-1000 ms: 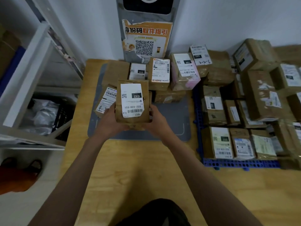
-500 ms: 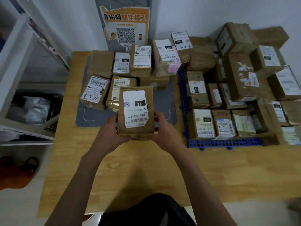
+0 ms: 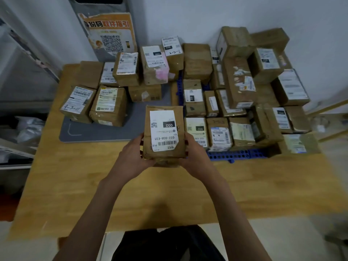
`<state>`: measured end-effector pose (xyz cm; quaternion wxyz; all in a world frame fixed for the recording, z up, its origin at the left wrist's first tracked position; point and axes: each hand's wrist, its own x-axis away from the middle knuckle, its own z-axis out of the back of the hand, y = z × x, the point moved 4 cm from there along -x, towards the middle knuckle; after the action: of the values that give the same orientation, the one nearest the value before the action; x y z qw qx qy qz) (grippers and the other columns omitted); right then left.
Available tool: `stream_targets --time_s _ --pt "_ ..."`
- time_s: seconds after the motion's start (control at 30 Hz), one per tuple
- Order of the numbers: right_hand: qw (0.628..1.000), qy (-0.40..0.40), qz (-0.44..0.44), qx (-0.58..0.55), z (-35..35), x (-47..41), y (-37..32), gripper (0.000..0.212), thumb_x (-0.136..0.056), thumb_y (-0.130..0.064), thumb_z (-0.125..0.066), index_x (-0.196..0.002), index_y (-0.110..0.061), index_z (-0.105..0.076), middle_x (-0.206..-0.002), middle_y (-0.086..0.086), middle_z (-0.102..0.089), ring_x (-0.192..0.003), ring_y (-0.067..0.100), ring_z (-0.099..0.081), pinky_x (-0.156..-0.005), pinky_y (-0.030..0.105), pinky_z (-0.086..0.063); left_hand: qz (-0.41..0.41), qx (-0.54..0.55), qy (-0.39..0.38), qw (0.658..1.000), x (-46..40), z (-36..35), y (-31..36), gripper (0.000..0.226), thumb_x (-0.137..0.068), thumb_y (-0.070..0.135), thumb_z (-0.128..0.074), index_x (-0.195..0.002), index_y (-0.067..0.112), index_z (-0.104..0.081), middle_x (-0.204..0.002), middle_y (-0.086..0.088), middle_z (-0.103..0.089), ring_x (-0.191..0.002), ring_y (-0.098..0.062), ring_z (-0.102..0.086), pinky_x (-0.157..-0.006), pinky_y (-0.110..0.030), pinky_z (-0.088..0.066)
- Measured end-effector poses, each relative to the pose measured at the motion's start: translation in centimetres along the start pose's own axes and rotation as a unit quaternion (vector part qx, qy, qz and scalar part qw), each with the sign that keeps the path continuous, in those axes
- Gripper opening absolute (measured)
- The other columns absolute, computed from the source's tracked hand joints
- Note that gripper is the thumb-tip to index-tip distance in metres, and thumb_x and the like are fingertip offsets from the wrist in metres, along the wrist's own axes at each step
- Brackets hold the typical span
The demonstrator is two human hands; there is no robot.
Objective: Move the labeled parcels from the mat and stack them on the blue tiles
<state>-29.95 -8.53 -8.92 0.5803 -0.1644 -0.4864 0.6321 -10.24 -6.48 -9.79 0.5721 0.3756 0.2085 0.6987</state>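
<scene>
I hold a brown parcel with a white label reading 032 in front of me, above the wooden table. My left hand grips its lower left side and my right hand grips its lower right side. Behind it lies the grey mat, with several labeled parcels such as one marked 4-3-11 and its neighbour. To the right, the blue tiles carry many stacked parcels, including another 032 parcel just beside the held one.
The wooden table fills the foreground. A grey kiosk with an orange QR poster stands against the back wall. A metal shelf frame and a bin with plastic bags are on the left.
The held parcel has moved right, from over the mat to the edge of the blue tiles. Both hands keep the same grip. My view has shifted with it.
</scene>
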Motion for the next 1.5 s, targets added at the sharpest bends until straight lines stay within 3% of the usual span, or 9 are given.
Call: stream_targets --time_s 0.2,0.43,0.63,0.73,1.0,1.13,1.27,1.43,1.5 --pt "1.0 0.01 0.005 -0.013 4.3 2.6 2.3 0.079 -0.082 0.001 -0.07 -0.147 -0.02 -0.032 -0.134 0.001 -0.056 -0.119 0.02 -0.056 -0.085 0.024 -0.049 -0.017 -0.004 -0.001 1.0 1.6 -3.7 3.6 0.083 -0.068 0.029 -0.084 -0.14 0.028 -0.042 -0.12 0.009 -0.058 -0.088 -0.004 -0.062 -0.076 -0.03 -0.055" --pt "0.999 0.02 0.009 -0.023 6.4 3.5 2.5 0.079 -0.077 -0.002 -0.075 -0.144 -0.018 -0.036 -0.121 -0.011 -0.055 -0.103 0.007 -0.054 -0.073 0.01 -0.046 -0.036 -0.013 -0.016 0.999 1.4 -4.5 5.8 0.084 -0.068 0.033 -0.083 -0.141 0.031 -0.041 -0.125 0.008 -0.058 -0.095 -0.011 -0.062 -0.087 -0.04 -0.054" --pt "0.999 0.042 0.003 -0.007 7.2 2.8 2.1 0.076 -0.08 -0.001 -0.071 -0.144 -0.024 -0.036 -0.113 -0.018 -0.051 -0.102 0.007 -0.053 -0.068 0.008 -0.043 -0.051 -0.012 -0.024 0.998 0.1 -4.0 6.5 0.08 -0.069 0.032 -0.083 -0.138 0.031 -0.042 -0.126 0.006 -0.057 -0.098 -0.015 -0.062 -0.088 -0.043 -0.054" --pt "0.998 0.056 0.004 0.004 7.5 2.3 2.4 0.071 -0.08 0.001 -0.069 -0.139 -0.025 -0.039 -0.098 -0.032 -0.047 -0.098 0.005 -0.053 -0.064 0.007 -0.043 -0.069 -0.004 -0.028 0.997 -0.6 -4.1 6.8 0.081 -0.07 0.03 -0.082 -0.139 0.033 -0.041 -0.127 0.007 -0.057 -0.104 -0.015 -0.059 -0.088 -0.039 -0.054" --pt "0.998 0.069 -0.014 0.003 9.6 -0.6 3.8 0.071 -0.08 0.003 -0.068 -0.137 -0.03 -0.039 -0.096 -0.033 -0.049 -0.097 0.007 -0.059 -0.064 0.011 -0.046 -0.087 -0.006 -0.042 0.995 -4.3 -5.0 8.3 0.083 -0.069 0.032 -0.082 -0.14 0.036 -0.038 -0.126 0.011 -0.057 -0.096 -0.003 -0.053 -0.075 -0.018 -0.045" --pt "0.997 0.073 -0.014 0.013 11.6 -3.0 4.2 0.071 -0.081 0.0 -0.068 -0.139 -0.028 -0.039 -0.096 -0.035 -0.047 -0.098 0.007 -0.06 -0.064 0.007 -0.044 -0.08 -0.011 -0.052 0.995 -7.6 -5.7 9.4 0.086 -0.07 0.028 -0.082 -0.142 0.033 -0.036 -0.129 0.007 -0.055 -0.109 -0.012 -0.055 -0.089 -0.033 -0.05" --pt "0.998 0.055 -0.008 0.03 14.0 -7.2 3.4 0.073 -0.081 -0.001 -0.068 -0.144 -0.023 -0.036 -0.108 -0.02 -0.053 -0.102 0.009 -0.057 -0.068 0.007 -0.043 -0.074 0.002 -0.058 0.996 -11.9 -6.0 10.6 0.082 -0.069 0.028 -0.083 -0.139 0.032 -0.04 -0.114 0.018 -0.053 -0.1 -0.006 -0.056 -0.081 -0.025 -0.049" --pt "0.997 0.034 0.006 0.069 17.1 -13.6 1.9 0.076 -0.081 -0.007 -0.071 -0.147 -0.016 -0.034 -0.13 0.004 -0.058 -0.116 0.024 -0.057 -0.083 0.029 -0.048 -0.075 -0.015 -0.044 0.996 -18.0 -5.5 12.0 0.067 -0.068 0.03 -0.084 -0.126 0.03 -0.049 -0.097 0.026 -0.056 -0.077 0.014 -0.051 -0.058 -0.003 -0.04" --pt "0.996 0.025 0.006 0.08 18.0 -15.9 1.7 0.078 -0.081 -0.009 -0.072 -0.148 -0.016 -0.032 -0.132 0.006 -0.057 -0.116 0.026 -0.057 -0.088 0.035 -0.05 -0.08 -0.018 -0.045 0.996 -20.5 -5.4 12.5 0.066 -0.068 0.028 -0.084 -0.125 0.027 -0.051 -0.091 0.029 -0.054 -0.073 0.02 -0.049 -0.059 0.001 -0.04"
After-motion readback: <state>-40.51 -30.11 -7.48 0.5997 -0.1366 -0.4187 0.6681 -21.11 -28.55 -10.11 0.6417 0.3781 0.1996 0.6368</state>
